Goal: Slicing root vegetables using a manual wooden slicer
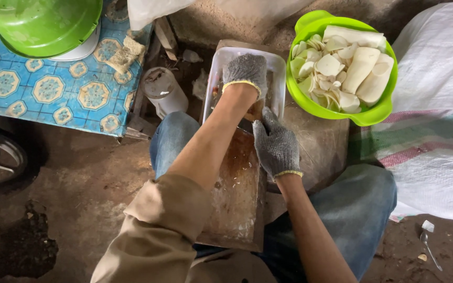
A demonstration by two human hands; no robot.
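The left hand [245, 73], in a grey knit glove, reached into a white rectangular tray [217, 73] at the far end of a worn wooden board [237, 194] that ran between the person's knees. The right hand [276, 147], gloved alike, pressed down on the board's right edge, fingers curled. A green bowl [310, 23] of peeled white root pieces [360, 65] stood just right of the tray. A blue patterned surface [48, 91] lay at left, bearing an upturned green basin [40, 21]. White sacks [436, 63] lay at right.

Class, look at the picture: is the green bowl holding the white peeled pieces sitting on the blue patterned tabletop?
No: the green bowl with white pieces sits at the right beside the white sack, away from the blue tabletop.
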